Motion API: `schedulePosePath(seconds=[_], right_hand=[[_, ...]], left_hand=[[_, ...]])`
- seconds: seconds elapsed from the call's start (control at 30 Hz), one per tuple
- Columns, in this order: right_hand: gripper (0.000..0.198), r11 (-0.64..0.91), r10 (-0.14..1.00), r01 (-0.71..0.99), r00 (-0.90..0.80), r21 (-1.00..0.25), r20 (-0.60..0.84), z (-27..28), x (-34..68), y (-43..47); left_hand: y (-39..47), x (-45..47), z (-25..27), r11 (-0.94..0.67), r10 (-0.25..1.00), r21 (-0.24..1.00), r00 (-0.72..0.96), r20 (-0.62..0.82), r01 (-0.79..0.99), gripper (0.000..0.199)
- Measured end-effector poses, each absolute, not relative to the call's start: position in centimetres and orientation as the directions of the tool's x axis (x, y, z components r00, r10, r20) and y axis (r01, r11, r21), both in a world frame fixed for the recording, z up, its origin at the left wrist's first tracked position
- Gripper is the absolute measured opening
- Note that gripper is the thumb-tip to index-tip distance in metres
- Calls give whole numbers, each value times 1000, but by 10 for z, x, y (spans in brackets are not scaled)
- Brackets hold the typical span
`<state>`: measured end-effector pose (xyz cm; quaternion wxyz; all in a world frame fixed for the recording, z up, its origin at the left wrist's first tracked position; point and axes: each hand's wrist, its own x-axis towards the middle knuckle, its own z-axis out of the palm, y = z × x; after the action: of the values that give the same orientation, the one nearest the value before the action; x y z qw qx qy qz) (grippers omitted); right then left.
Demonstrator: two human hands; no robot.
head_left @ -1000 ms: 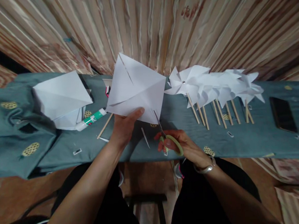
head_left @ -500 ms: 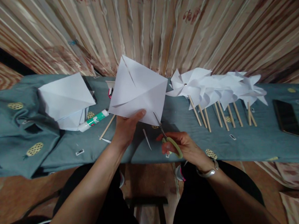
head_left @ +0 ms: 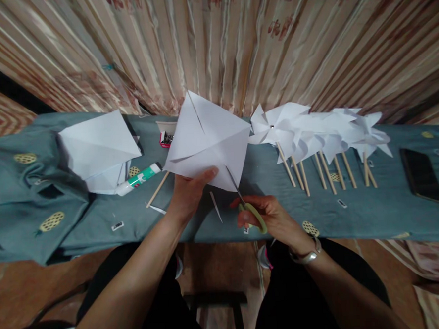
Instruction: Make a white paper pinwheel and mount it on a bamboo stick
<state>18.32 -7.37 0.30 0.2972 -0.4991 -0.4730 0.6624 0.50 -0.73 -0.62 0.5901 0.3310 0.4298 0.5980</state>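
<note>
- Gripping the paper square (head_left: 214, 145) between thumb and hidden fingers, the left hand (head_left: 191, 192) holds it over the cloth (head_left: 375, 214), a slit corner pointing away from the person.
- Apart from it, the right hand (head_left: 272, 216) is wrapped around the scissors (head_left: 259, 217), whose long axis slants forward and left across the near corner.
- One blade's outline is unclear.
- Paper partly covers the red box (head_left: 166, 139) and stick (head_left: 157, 189).

Near the right end of the pineapple-print tablecloth (head_left: 379, 217) lies a black smartphone (head_left: 422, 174); behind this tablecloth hangs a pleated curtain (head_left: 230, 39).
</note>
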Motion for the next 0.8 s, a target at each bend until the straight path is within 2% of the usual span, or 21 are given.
schedulePosePath(seconds=[0.27,0.47,0.8], right_hand=[[52,-382,867,77,-315,-921,-386,2,184,-74],[49,-449,850,16,-299,-893,-433,-3,184,-74],[50,-370,878,62,-302,-927,-371,0,186,-73]], left_hand=[[-9,6,-9,82,989,901,-78,-127,-427,66],[-9,5,-7,99,987,910,-75,-141,-403,54],[-15,8,-9,123,990,924,-22,-141,-363,44]])
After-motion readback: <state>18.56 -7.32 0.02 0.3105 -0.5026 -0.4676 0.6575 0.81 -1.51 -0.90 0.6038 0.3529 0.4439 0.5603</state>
